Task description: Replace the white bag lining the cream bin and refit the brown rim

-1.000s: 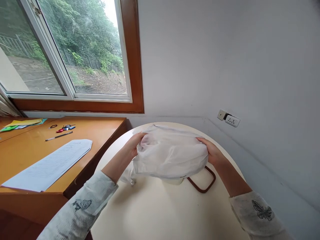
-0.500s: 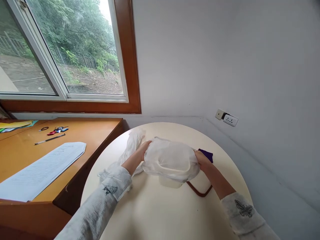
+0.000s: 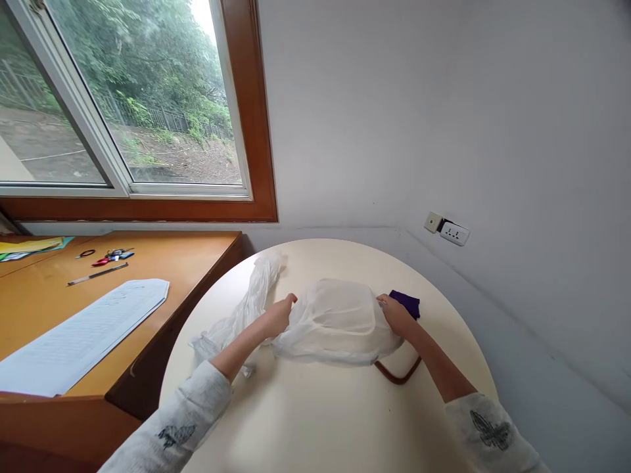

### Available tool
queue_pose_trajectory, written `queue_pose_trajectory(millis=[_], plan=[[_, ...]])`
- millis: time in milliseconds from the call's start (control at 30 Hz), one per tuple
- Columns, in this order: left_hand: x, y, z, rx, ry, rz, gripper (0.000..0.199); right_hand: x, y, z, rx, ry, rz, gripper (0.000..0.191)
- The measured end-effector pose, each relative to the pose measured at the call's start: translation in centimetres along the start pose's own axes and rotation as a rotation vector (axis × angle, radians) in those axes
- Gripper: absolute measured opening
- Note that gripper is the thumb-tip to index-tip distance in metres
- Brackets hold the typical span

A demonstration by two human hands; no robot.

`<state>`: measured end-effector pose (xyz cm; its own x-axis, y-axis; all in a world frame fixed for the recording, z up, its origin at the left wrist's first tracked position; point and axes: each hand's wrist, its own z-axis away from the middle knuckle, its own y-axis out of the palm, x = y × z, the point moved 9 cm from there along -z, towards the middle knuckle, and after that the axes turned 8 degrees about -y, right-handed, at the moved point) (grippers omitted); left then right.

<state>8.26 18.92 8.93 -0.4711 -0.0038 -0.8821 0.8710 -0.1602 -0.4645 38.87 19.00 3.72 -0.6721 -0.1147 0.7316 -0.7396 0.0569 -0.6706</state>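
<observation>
1. Film [image 3: 340,318] is lying between your left hand [image 3: 279,318] and right hand [image 3: 396,316].
2. At the film's left side, your left hand is pinching it, nearly closed.
3. At its right side, your right hand is pinching likewise.

Open room at front and back, crowded at both sides.
The bare counter [image 3: 320,420] left free passage in front of the white plastic cover [image 3: 345,322] and a strip behind it, with the wall [image 3: 394,131] beyond. A crumpled plastic bag [image 3: 249,302] obstructed the side beyond the left hand [image 3: 279,318]; a purple piece [image 3: 409,305] and a brown loop [image 3: 397,380] crowded the right hand [image 3: 396,316].
</observation>
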Motion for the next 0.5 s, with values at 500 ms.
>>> queue_pose_trajectory(millis=[500], plan=[[-5.6,3.9,9.1,0.164,0.261,-0.506,0.018,9.7,-0.5,8.7,0.197,-0.146,-0.186,0.040]])
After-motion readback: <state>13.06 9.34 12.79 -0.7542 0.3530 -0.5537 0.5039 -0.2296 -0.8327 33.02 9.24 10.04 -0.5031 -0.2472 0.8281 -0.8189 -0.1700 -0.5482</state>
